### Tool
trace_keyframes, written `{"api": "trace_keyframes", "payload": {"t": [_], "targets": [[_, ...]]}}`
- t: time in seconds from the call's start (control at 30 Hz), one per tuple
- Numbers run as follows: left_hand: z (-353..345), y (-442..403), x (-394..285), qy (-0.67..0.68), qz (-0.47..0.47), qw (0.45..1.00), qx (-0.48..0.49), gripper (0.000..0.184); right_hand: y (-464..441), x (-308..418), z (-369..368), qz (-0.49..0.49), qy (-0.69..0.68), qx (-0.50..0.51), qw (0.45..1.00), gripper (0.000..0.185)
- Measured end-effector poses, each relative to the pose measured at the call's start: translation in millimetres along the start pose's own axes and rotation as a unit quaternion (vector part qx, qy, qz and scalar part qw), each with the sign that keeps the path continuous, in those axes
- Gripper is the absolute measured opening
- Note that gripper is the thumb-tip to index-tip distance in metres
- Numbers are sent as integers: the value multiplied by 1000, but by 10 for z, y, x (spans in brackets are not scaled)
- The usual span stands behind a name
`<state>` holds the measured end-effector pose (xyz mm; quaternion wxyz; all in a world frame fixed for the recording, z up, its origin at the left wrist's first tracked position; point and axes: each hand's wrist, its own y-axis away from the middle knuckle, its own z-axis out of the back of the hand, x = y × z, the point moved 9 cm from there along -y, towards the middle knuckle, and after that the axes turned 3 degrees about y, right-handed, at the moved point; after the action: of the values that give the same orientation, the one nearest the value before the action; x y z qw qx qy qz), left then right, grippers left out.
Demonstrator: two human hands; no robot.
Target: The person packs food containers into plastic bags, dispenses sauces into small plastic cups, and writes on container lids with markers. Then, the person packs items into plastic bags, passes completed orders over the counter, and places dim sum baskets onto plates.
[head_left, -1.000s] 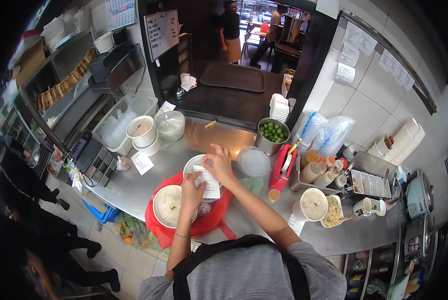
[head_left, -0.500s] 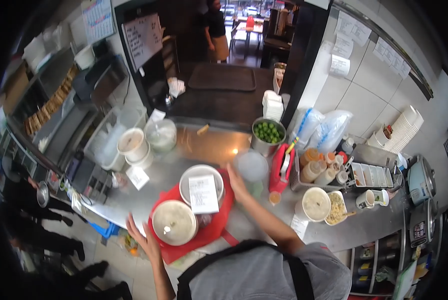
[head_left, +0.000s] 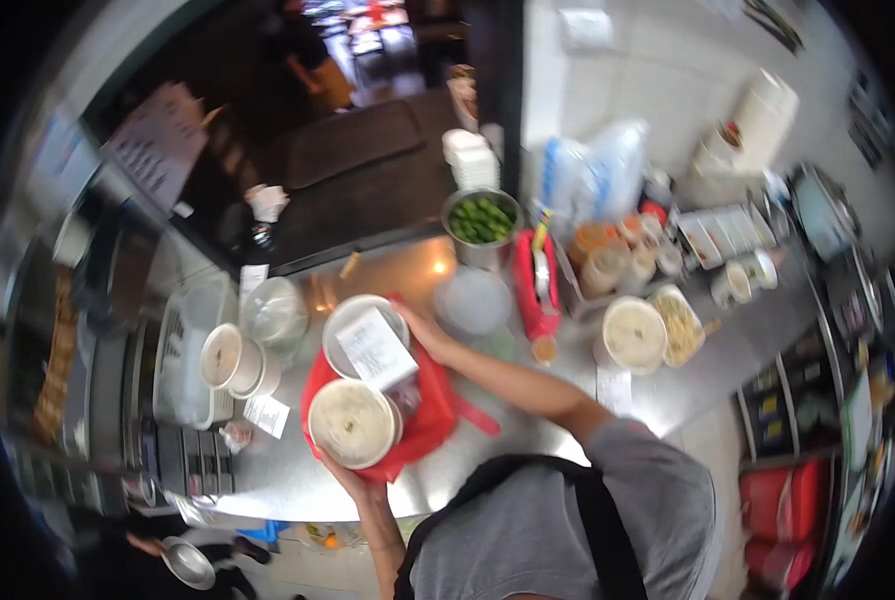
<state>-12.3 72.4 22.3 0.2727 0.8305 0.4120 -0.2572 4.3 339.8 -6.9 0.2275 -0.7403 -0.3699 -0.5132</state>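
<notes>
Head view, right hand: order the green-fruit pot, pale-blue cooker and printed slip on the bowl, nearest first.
1. Printed slip, on the bowl, left of the right hand.
2. Green-fruit pot, beyond the hand, slightly right.
3. Pale-blue cooker, far right.

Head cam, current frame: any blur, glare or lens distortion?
Head view: blur smears the white handwritten board, and print on the white paper receipt is unreadable; head view: glare whitens the silver steel counter's near edge, with an orange-tinted hotspot farther back; head view: fisheye curvature, black corners.
</notes>
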Motion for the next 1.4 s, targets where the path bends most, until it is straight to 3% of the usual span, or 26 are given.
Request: {"api": "trace_keyframes", "payload": {"t": [0.1,0.23,0.27,0.33,0.43,0.53,0.57,0.6,0.63,0.67,0.7,0.73,0.77,0.8,0.83,0.9,0.97,1.03,1.07,1.17,1.27,1.37,1.4], "targets": [[-266,-313,109,-19,-9,1000,12,65,-468,109,142,19,-6,-18,1000,44],[-520,-810,411,-2,16,994,105,75,-1365,-102,562,1,50,-79,996,48],[-590,-898,460,-6,12,993,116,76,-1373,83,524,48,-20,-82,995,48],[-673,-1079,541,-4,3,991,134,80,-1581,157,682,39,56,-88,994,55],[-763,-1196,666,-8,23,992,125,81,-1159,525,925,39,144,-300,942,58],[-934,-1038,584,-31,0,989,143,83,-662,616,809,149,-39,-275,949,50],[-985,-940,573,-40,-10,988,151,84,-365,675,605,113,39,-97,988,48],[-866,-846,467,-170,-106,977,71,84,242,730,432,70,113,86,987,45],[-783,-677,348,-295,-199,934,-8,84,870,786,297,68,207,232,948,44],[-758,-450,235,-412,-287,861,-86,84,1568,908,170,118,186,385,896,41],[-951,-233,225,-455,-358,815,-20,83,2126,763,243,73,166,473,862,38],[-1139,40,215,-493,-424,759,46,81,2635,681,440,-56,102,469,876,38],[-1295,328,278,-525,-482,692,111,80,2941,595,806,-182,73,351,916,36],[-1357,535,423,-545,-481,670,153,76,3184,674,1267,-152,47,198,967,34],[-1422,722,570,-564,-478,645,192,72,3425,727,1758,-173,87,27,981,34],[-1484,939,954,-562,-408,638,331,66,4076,703,2905,-128,134,-328,926,36],[-1548,1067,1423,-550,-228,697,401,59,4561,794,3520,-67,96,-575,809,42],[-1477,1015,2012,-375,-13,828,418,53,4436,722,3777,8,-22,-576,817,43],[-1582,1049,2216,-363,25,829,425,50,4363,675,3894,44,-82,-573,814,44],[-1856,1083,2848,-369,137,813,429,48,4063,527,4154,49,-76,-533,841,43],[-2128,1157,3214,-335,237,838,359,50,3991,648,4119,62,-30,-514,855,42],[-2273,1255,3536,-283,279,832,386,53,4058,700,4128,64,-6,-528,847,47],[-2269,1254,3588,-287,252,842,382,53,4107,698,4128,70,-16,-534,843,48]]}}
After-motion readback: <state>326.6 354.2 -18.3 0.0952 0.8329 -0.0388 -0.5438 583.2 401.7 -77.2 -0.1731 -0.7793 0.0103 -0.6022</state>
